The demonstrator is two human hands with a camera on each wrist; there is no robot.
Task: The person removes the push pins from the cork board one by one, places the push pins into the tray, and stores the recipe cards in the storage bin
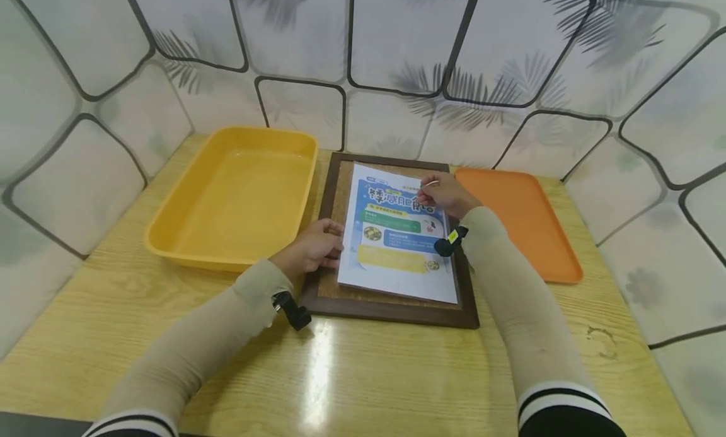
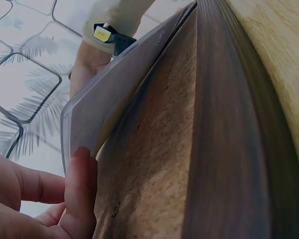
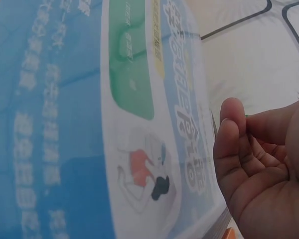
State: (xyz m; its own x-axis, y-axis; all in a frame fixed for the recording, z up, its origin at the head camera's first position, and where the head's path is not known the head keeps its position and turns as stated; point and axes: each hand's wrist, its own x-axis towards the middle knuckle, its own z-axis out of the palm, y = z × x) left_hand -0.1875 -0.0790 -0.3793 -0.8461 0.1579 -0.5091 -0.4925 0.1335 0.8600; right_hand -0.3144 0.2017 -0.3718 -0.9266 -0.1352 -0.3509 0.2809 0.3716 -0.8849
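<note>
A laminated poster [image 1: 397, 279] with blue, green and yellow panels lies slightly askew over a cork board [image 1: 329, 285] with a dark brown frame [image 1: 391, 315]. At its left edge, my left hand [image 1: 317, 248] pinches the sheet. In the left wrist view the poster's edge [image 2: 114, 94] stands raised off the cork, with the left fingertips [image 2: 82, 159] on it. My right hand [image 1: 448, 194] is over the poster's upper right corner, thumb and forefinger pinching a small pin [image 1: 429, 185]. Only a green speck of it shows between the fingertips in the right wrist view.
A deep yellow tray [image 1: 227, 260] stands left of the board, close to its frame. Right of the board lies a flat orange tray [image 1: 527, 229], partly behind the right forearm. A patterned wall [image 1: 391, 115] borders the wooden table [image 1: 368, 374] at the back and sides.
</note>
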